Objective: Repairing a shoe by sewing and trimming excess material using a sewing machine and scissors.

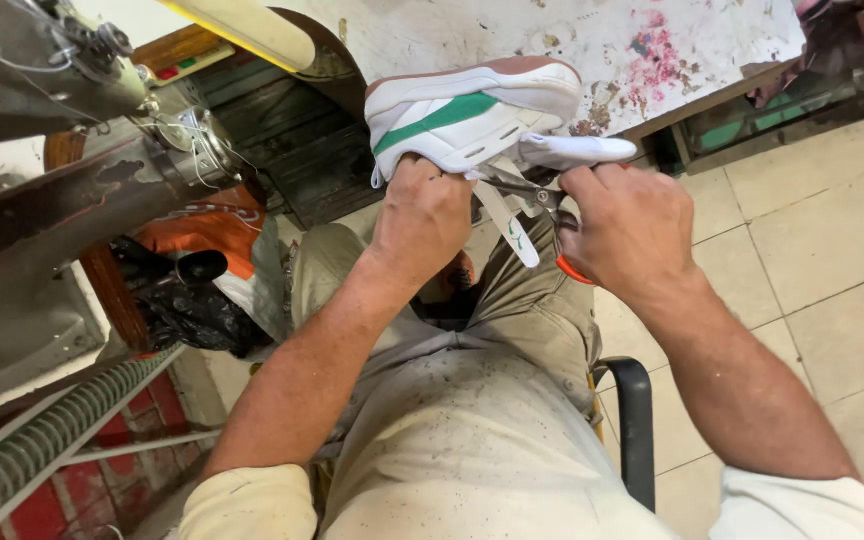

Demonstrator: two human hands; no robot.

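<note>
While the person sits with knees apart, the left hand (420, 215) wraps round the heel of a white sneaker (472, 115) with a green stripe, fingers curled into the shoe's opening so that their tips are hidden. The sneaker is held up in the air above the lap, sole upward, just in front of the near edge of a paint-stained worktop (592, 40) and not resting on it. Its tongue (577, 150) sticks out to the right, and a white strip (512, 228) hangs down from the opening.

The right hand (632, 225) is closed around a pair of scissors (537, 195) with orange handles (only a sliver of orange shows below the palm). The metal blades reach toward the shoe's opening, but where they meet the material is hard to make out, since knuckles and tongue cover that spot.

At the left stands a stitching machine (82, 110), cut off by the frame's edge, with a black bag (187, 305) below it. A black chair armrest (635, 420) shows beside the right thigh, over a tiled floor (822, 270).
</note>
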